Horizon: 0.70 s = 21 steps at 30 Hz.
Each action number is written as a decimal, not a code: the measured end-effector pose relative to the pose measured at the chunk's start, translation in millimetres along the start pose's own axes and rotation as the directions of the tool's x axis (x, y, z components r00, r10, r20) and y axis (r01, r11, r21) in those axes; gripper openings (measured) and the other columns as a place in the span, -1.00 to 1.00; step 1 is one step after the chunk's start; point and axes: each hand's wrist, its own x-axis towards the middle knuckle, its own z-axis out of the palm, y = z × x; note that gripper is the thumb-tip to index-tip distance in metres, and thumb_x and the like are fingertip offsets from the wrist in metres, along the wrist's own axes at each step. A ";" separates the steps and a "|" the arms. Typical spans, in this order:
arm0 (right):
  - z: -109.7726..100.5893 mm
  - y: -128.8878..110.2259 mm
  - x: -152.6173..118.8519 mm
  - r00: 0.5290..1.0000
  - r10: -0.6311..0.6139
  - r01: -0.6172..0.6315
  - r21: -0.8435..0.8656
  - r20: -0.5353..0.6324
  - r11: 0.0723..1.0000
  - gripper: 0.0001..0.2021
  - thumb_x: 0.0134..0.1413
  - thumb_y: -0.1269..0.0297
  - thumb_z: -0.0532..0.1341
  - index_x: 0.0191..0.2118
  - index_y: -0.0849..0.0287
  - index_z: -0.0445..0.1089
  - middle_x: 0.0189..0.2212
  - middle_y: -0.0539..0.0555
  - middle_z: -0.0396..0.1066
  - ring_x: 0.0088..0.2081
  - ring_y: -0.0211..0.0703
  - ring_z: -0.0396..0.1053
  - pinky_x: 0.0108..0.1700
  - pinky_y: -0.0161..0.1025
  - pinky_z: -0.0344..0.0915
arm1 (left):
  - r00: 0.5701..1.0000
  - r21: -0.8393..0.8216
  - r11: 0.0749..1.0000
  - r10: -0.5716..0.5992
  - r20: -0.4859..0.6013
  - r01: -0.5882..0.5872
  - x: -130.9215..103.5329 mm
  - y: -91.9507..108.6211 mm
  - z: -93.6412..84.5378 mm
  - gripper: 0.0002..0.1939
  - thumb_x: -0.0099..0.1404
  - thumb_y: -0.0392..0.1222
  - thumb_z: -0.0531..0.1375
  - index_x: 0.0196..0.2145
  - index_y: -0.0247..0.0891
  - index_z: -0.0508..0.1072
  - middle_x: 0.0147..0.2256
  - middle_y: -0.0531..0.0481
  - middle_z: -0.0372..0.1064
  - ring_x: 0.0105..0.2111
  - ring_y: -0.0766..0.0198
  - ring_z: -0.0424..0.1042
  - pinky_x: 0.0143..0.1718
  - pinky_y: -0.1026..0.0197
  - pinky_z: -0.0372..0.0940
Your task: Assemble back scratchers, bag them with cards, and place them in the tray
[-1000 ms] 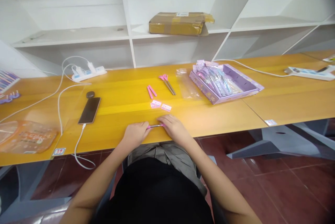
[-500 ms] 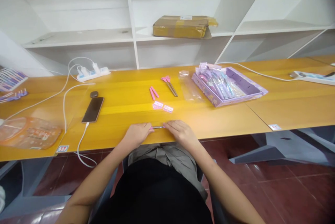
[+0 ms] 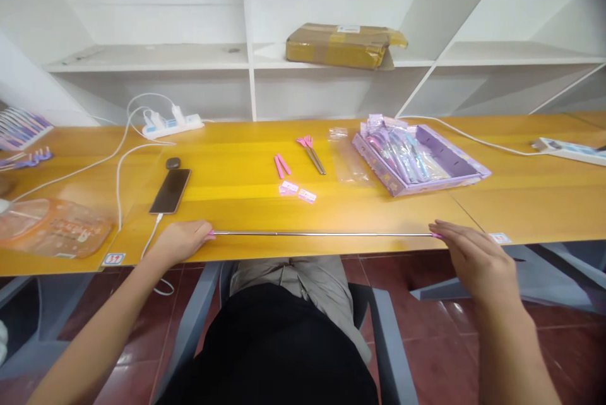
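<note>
A telescopic back scratcher [image 3: 322, 234], pulled out into a long thin metal rod with pink ends, stretches level above the front of the table. My left hand [image 3: 187, 240] is closed around its left pink end. At the right end, my right hand [image 3: 473, 257] grips the other pink tip, which its fingers mostly hide. Behind the rod lie two pink handles [image 3: 283, 166], small pink-and-white labels [image 3: 307, 196] and two metal rods with pink claw heads [image 3: 312, 156]. A clear plastic bag [image 3: 348, 162] rests beside them.
A purple box [image 3: 454, 184] with several packaged items stands at the back right. On the left are a phone [image 3: 170, 191] on a charging cable, a power strip [image 3: 173, 126] and an orange pouch [image 3: 71, 228]. A taped carton [image 3: 338, 46] sits on the shelf.
My hands have moved far apart, the left leftward and the right rightward. Between them the back scratcher's rod has gone from short to fully drawn out.
</note>
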 end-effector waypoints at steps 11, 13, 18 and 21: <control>4.7 -11.7 -5.3 0.989 0.145 -0.146 -0.091 -0.008 0.985 -0.79 0.44 0.08 0.27 -0.14 -0.06 0.67 -0.15 0.13 0.73 -0.13 0.11 0.71 0.00 0.00 0.59 | 0.999 -0.045 0.999 -0.013 -0.044 0.011 -1.7 1.0 7.4 -0.60 0.70 0.04 0.03 -0.28 -0.16 0.41 -0.42 -0.01 0.50 -0.44 0.17 0.51 -0.40 0.21 0.14; 4.4 -14.8 -6.6 0.974 0.220 -0.222 -0.041 -0.048 0.974 -0.78 0.41 0.05 0.28 -0.20 -0.07 0.67 -0.19 0.12 0.72 -0.16 0.11 0.71 -0.04 0.01 0.60 | 0.998 -0.059 0.998 -0.007 -0.055 0.004 -3.0 2.6 7.9 -0.59 0.70 0.05 0.03 -0.28 -0.16 0.42 -0.41 -0.01 0.50 -0.43 0.18 0.51 -0.39 0.22 0.16; 3.3 -14.0 -4.2 0.915 0.363 -0.347 0.117 -0.174 0.931 -0.79 0.28 -0.05 0.38 -0.31 -0.10 0.65 -0.32 0.15 0.69 -0.28 0.18 0.67 -0.16 0.12 0.59 | 0.999 -0.064 0.998 -0.002 -0.054 -0.001 -5.8 10.3 2.6 -0.59 0.70 0.04 0.01 -0.27 -0.16 0.44 -0.38 -0.02 0.52 -0.41 0.18 0.52 -0.38 0.20 0.21; 8.7 -14.3 3.9 0.823 0.493 -0.465 0.166 -0.281 0.870 -0.67 0.14 -0.24 0.42 -0.37 -0.12 0.62 -0.35 0.21 0.67 -0.28 0.26 0.68 -0.16 0.20 0.62 | 0.998 -0.063 0.998 -0.026 -0.055 0.023 -9.6 12.6 -4.6 -0.62 0.70 0.01 0.02 -0.24 -0.15 0.46 -0.37 -0.02 0.53 -0.40 0.18 0.53 -0.36 0.19 0.23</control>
